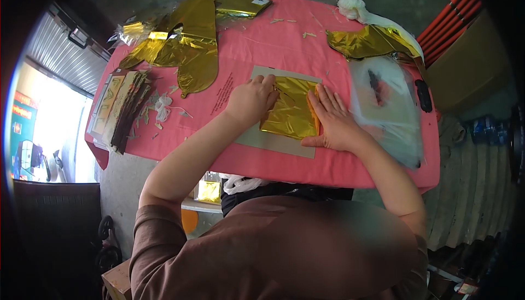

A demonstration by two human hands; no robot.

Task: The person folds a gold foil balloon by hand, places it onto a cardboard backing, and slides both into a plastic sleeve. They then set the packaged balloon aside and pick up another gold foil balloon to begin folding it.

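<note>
A gold foil balloon [292, 111], folded into a flat square, lies on a grey cardboard sheet [262, 142] at the middle of the table. At its upper left edge is my left hand [251, 100], its fingers curled and closed on the foil. My right hand [334, 119] lies flat along the right edge of the square, fingers stretched out and thumb at the lower corner. Part of the foil's right side is hidden under that hand.
The table has a pink cloth [257, 43]. Unfolded gold foil balloons [199, 43] lie back left, another gold foil piece [366, 43] back right. Clear plastic bags [388, 130] lie right, with a black object [423, 95] beside them. A stack of cardboard pieces [123, 108] stands left.
</note>
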